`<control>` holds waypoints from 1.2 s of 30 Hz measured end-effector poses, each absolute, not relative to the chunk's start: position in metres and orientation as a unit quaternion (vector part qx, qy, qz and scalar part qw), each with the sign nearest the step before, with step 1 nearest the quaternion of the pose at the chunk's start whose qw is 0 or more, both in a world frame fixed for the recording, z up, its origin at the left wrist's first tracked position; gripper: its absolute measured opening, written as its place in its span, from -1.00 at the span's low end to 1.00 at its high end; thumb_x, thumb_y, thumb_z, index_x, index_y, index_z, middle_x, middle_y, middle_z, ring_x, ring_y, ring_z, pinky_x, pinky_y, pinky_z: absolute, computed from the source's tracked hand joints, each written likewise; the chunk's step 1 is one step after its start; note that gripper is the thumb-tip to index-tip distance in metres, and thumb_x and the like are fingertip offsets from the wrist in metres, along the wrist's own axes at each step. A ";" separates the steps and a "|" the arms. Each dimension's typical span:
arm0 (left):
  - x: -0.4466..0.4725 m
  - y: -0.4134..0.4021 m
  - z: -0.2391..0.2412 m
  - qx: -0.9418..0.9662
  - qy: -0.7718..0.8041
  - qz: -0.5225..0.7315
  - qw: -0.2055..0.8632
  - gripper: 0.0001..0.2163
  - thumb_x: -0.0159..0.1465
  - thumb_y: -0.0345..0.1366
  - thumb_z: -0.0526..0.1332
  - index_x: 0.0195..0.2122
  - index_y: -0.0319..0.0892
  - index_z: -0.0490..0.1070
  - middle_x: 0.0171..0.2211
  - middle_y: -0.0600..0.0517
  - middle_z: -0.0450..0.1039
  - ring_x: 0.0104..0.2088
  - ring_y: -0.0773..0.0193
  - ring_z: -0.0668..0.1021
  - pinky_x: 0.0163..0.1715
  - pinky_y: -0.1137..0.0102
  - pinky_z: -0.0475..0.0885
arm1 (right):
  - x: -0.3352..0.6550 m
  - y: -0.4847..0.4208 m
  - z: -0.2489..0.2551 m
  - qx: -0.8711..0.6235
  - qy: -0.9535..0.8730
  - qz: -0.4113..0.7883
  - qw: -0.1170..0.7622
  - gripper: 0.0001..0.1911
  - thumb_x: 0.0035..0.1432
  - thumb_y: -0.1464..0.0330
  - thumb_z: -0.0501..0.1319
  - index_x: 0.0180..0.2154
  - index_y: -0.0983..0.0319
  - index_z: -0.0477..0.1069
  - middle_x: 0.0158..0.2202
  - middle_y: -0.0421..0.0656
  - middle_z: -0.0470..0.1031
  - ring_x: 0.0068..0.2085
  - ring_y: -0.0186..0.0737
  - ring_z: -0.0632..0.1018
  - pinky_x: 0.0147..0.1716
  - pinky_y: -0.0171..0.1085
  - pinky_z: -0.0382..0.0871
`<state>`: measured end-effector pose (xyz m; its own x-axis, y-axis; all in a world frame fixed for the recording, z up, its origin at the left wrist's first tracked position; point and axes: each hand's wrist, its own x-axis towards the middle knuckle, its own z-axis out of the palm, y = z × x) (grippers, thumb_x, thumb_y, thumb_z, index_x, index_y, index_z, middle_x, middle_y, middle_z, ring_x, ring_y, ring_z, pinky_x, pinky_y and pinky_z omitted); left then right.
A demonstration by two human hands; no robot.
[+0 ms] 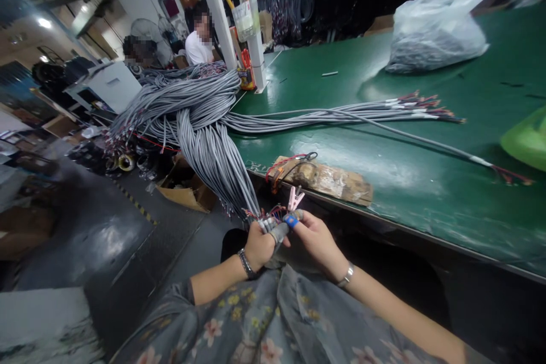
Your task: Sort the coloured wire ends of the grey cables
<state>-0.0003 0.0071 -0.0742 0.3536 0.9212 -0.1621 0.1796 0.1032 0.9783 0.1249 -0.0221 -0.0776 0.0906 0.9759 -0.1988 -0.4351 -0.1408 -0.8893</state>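
Note:
My left hand [261,244] is closed around the white-sleeved ends of several grey cables [267,224], just off the table's front edge. Thin red and dark wires [277,211] fan out from these ends. My right hand [313,233], with blue tape on one digit, is pinched together and meets the left thumb at the wires; what lies between its fingertips is too small to make out. Covers wrap some digits on both hands. Right above the right fingertips stands a pink clip [295,199]. The grey cable bundle [222,165] hangs over the edge towards my left hand.
On the green table [409,182] lie a worn wooden block [336,182] with red and black leads, a row of grey cables [324,116] and a filled plastic bag [435,34]. White posts [256,57] rise behind. A cardboard box [187,185] sits below; another person [199,42] is further back.

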 end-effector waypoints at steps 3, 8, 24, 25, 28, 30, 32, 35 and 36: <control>-0.001 0.007 -0.077 0.584 0.468 0.339 0.569 -0.58 0.10 0.02 0.27 -0.70 -0.23 0.46 -0.74 0.04 0.32 -0.64 0.38 0.32 -0.58 0.46 0.20 | 0.122 -0.022 -0.077 -0.428 -0.278 0.626 0.590 -0.64 -0.09 0.08 0.38 -0.52 0.17 0.33 -0.70 -0.29 0.39 -0.64 -0.32 0.34 -0.54 -0.29 0.18; 0.000 0.007 -0.076 0.541 0.453 0.357 0.613 -0.60 0.08 0.01 0.29 -0.70 -0.22 0.45 -0.70 0.00 0.42 -0.62 0.34 0.42 -0.50 0.42 0.30 | 0.134 -0.023 -0.085 -0.367 -0.260 0.671 0.590 -0.61 -0.15 0.05 0.41 -0.49 0.21 0.41 -0.60 -0.25 0.42 -0.55 -0.29 0.43 -0.48 -0.28 0.26; 0.017 0.012 -0.061 0.458 0.426 0.393 0.674 -0.63 -0.05 -0.03 0.38 -0.75 -0.20 0.39 -0.75 0.01 0.38 -0.60 0.29 0.48 -0.46 0.38 0.36 | 0.141 0.013 -0.087 -0.447 -0.276 0.523 0.671 -0.47 -0.08 -0.17 0.24 -0.57 0.18 0.49 -0.59 -0.19 0.44 -0.52 -0.25 0.34 -0.50 -0.25 0.25; 0.017 0.012 -0.063 0.456 0.429 0.391 0.675 -0.63 -0.06 -0.03 0.39 -0.74 -0.21 0.39 -0.76 0.01 0.39 -0.61 0.30 0.47 -0.47 0.39 0.35 | 0.140 0.014 -0.087 -0.440 -0.267 0.531 0.673 -0.48 -0.09 -0.16 0.25 -0.55 0.18 0.50 -0.58 -0.19 0.46 -0.53 -0.25 0.35 -0.49 -0.24 0.25; 0.015 0.013 -0.067 0.454 0.429 0.389 0.677 -0.64 -0.06 -0.05 0.39 -0.74 -0.21 0.39 -0.76 0.02 0.39 -0.64 0.32 0.45 -0.50 0.40 0.33 | 0.140 0.017 -0.090 -0.374 -0.206 0.616 0.661 -0.51 -0.13 -0.10 0.33 -0.48 0.22 0.53 -0.56 -0.18 0.48 -0.55 -0.27 0.38 -0.53 -0.25 0.29; 0.014 0.013 -0.069 0.455 0.422 0.393 0.679 -0.64 -0.05 -0.06 0.39 -0.74 -0.21 0.39 -0.75 0.02 0.40 -0.63 0.33 0.46 -0.49 0.41 0.34 | 0.139 0.020 -0.091 -0.337 -0.168 0.652 0.658 -0.52 -0.17 -0.05 0.39 -0.46 0.24 0.53 -0.57 -0.19 0.46 -0.57 -0.30 0.38 -0.56 -0.29 0.29; 0.015 0.014 -0.071 0.457 0.417 0.397 0.678 -0.64 -0.04 -0.07 0.39 -0.74 -0.21 0.38 -0.74 0.02 0.41 -0.62 0.33 0.47 -0.47 0.42 0.34 | 0.138 0.022 -0.091 -0.321 -0.150 0.659 0.663 -0.51 -0.19 -0.04 0.40 -0.44 0.26 0.52 -0.60 -0.21 0.44 -0.60 -0.32 0.36 -0.61 -0.31 0.27; 0.016 0.014 -0.070 0.460 0.422 0.389 0.678 -0.66 -0.06 -0.06 0.40 -0.72 -0.21 0.40 -0.76 0.03 0.39 -0.65 0.34 0.45 -0.50 0.41 0.34 | 0.137 0.022 -0.092 -0.309 -0.142 0.665 0.665 -0.50 -0.16 -0.06 0.37 -0.42 0.26 0.51 -0.59 -0.21 0.44 -0.60 -0.32 0.37 -0.63 -0.31 0.27; 0.016 0.013 -0.070 0.460 0.423 0.388 0.678 -0.66 -0.07 -0.06 0.41 -0.72 -0.21 0.40 -0.76 0.03 0.39 -0.66 0.34 0.45 -0.51 0.41 0.34 | 0.137 0.021 -0.092 -0.303 -0.140 0.668 0.665 -0.50 -0.17 -0.06 0.37 -0.42 0.25 0.51 -0.57 -0.21 0.46 -0.58 -0.32 0.38 -0.62 -0.31 0.28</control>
<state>0.0157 0.0133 -0.0699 0.3413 0.9148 -0.2158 -0.1374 0.2757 0.9514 0.1374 0.0210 -0.0925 0.0684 0.9735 -0.2181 -0.8036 -0.0757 -0.5903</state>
